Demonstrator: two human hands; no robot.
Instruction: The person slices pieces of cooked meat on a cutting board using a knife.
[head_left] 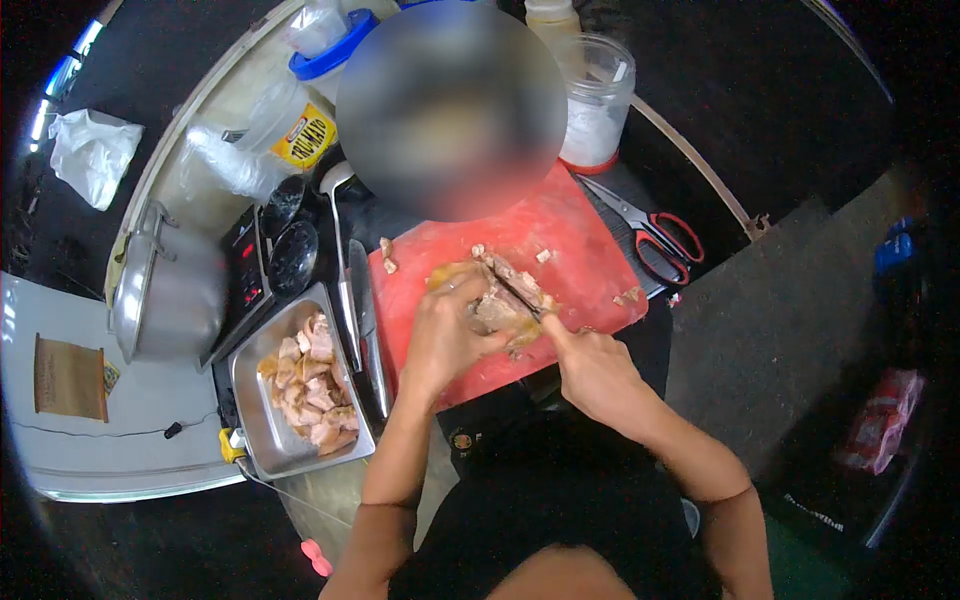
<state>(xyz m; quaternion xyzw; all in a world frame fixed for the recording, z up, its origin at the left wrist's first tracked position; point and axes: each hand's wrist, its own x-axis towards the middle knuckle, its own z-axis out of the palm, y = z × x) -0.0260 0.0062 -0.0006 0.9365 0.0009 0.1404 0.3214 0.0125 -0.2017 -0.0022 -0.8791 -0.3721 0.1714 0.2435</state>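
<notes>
A pale piece of meat [497, 312] with yellowish edges lies on the red cutting board [590, 235]. My left hand [455, 325] grips the meat from its left side, fingers curled over it. In my right hand [600, 380] is a knife [515, 290], its dark, narrow blade pointing up and left across the meat. The handle is mostly hidden inside my fist. Small meat scraps [388, 255] are scattered on the board. Left of the board, a steel tray [262, 440] holds several chunks of cut meat [312, 390].
A second knife [368, 330] and a ladle [345, 270] lie between tray and board. Scissors [650, 235] with red-black handles sit at the board's right. A lidded pot [175, 290] stands by an induction cooker [245, 260]. Behind are a labelled tub [300, 135] and a jar [597, 110].
</notes>
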